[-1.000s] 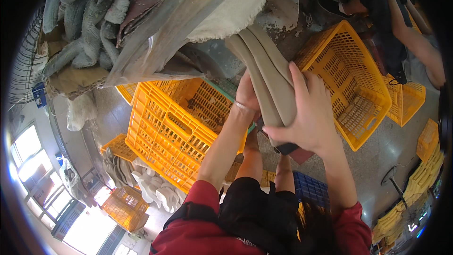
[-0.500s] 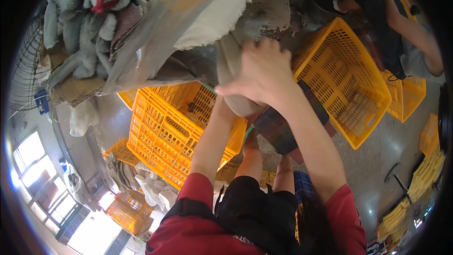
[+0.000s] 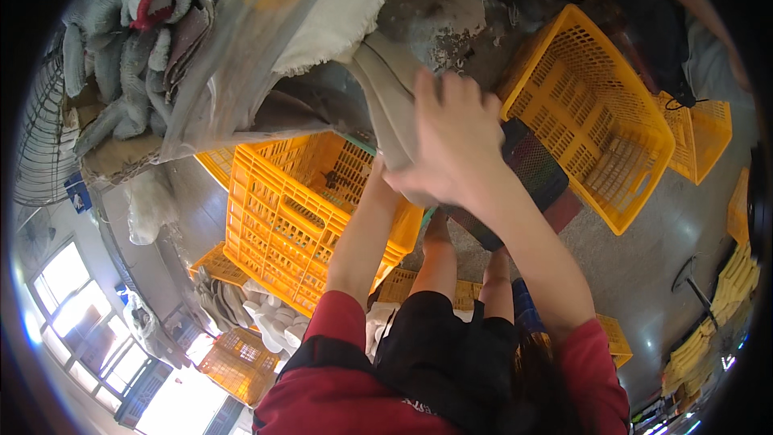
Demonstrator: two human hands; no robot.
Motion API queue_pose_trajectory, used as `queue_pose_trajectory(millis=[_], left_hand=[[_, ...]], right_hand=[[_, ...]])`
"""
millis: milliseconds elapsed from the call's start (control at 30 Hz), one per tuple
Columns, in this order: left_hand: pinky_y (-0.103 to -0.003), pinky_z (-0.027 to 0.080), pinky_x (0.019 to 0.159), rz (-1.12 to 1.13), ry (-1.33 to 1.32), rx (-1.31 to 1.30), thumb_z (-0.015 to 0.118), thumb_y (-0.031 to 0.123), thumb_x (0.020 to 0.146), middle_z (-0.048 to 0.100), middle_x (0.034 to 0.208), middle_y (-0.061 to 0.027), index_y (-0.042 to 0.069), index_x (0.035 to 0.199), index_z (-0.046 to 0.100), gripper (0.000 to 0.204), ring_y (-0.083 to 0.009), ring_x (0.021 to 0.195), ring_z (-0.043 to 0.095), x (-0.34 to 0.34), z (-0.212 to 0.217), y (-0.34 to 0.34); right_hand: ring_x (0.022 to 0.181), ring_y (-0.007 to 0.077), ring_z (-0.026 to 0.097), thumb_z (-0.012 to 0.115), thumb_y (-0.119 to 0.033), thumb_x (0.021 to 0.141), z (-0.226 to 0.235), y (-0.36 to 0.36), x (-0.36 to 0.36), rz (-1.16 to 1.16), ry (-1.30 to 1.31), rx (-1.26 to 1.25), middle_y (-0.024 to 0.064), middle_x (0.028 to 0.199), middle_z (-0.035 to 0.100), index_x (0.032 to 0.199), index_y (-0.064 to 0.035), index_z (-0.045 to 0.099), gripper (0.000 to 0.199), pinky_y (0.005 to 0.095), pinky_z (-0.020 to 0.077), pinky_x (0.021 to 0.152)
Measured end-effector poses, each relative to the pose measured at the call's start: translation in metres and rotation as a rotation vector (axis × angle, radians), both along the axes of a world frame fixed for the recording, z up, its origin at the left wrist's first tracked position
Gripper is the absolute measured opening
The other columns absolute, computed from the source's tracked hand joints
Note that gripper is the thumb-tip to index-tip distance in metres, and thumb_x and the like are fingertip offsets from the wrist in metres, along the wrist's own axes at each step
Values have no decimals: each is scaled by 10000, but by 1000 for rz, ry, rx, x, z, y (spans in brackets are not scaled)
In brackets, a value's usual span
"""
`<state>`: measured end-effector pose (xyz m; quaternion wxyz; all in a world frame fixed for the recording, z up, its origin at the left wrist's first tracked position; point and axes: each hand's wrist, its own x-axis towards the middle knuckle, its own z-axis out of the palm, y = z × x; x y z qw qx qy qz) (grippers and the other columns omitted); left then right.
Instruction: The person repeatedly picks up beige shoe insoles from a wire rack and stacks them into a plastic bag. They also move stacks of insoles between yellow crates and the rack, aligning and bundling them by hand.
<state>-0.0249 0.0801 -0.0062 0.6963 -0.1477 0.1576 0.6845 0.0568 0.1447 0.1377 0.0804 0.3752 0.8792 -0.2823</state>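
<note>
A beige-grey, long flat piece shaped like a shoe insole (image 3: 384, 105) stands tilted in front of me; it seems to have more than one layer. My right hand (image 3: 460, 141) lies against its lower right side, thumb across the front and the other fingers apart, slightly smeared by motion. My left hand is hidden behind the piece and the right hand; only the left forearm (image 3: 362, 229) shows, reaching up to the piece's lower part. Beyond the upper end lies a white fleecy sheet (image 3: 342, 20), partly under clear plastic (image 3: 229, 72).
A yellow crate (image 3: 298, 229) stands at left, another yellow crate (image 3: 592, 125) at right. A dark mesh basket (image 3: 531, 173) sits between. Grey knitted gloves (image 3: 113, 56) pile up at the far left. Another person's arm (image 3: 708, 16) is at the upper right.
The view has shifted a little. The insole-like piece shows more of its length, and my right hand sits slightly lower along it. The other person's arm has moved toward the upper right edge.
</note>
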Motion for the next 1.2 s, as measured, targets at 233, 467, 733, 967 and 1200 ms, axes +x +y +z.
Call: queue_pose_trajectory(millis=[233, 467, 733, 967, 1200], left_hand=[[-397, 469, 1001, 34, 181, -51, 522, 388, 959, 578, 1204, -137, 39, 1280, 518, 473, -275, 1131, 553, 24, 1, -21], [-442, 502, 959, 40, 70, 16, 452, 428, 975, 606, 1216, -172, 16, 1266, 553, 514, -295, 1115, 591, 11, 9, -7], [-368, 479, 985, -182, 260, 232, 502, 373, 963, 626, 1213, -134, 7, 1254, 557, 470, -251, 1092, 612, 32, 19, -35], [-349, 454, 1016, -116, 481, -25, 694, 352, 863, 594, 1280, -67, 58, 1333, 494, 590, -196, 1160, 576, 95, 62, -151], [-432, 402, 1078, -190, 269, 18, 504, 476, 977, 536, 1365, -99, 68, 1408, 430, 598, -253, 1275, 497, 148, 109, -209]], right_hand=[[1234, 405, 391, 847, -371, 478, -38, -61, 101, -84, 293, 55, 250, 1345, 378, 1441, 14, 274, 1185, 537, 306, 981], [1235, 402, 412, 829, -417, 535, -20, 1, 11, -16, 57, -92, 251, 1323, 411, 1415, 19, 308, 1112, 541, 347, 971], [1286, 431, 333, 830, -384, 515, -21, -80, 134, -138, 327, 10, 261, 1402, 314, 1478, 13, 218, 1207, 516, 283, 1055], [1314, 455, 315, 780, -407, 650, 47, -173, 208, -140, 431, -108, 298, 1450, 272, 1498, 33, 170, 1134, 520, 275, 1075], [1258, 398, 446, 693, -298, 781, 69, -205, 241, -248, 621, -269, 239, 1398, 425, 1434, -78, 417, 742, 450, 384, 1031]])
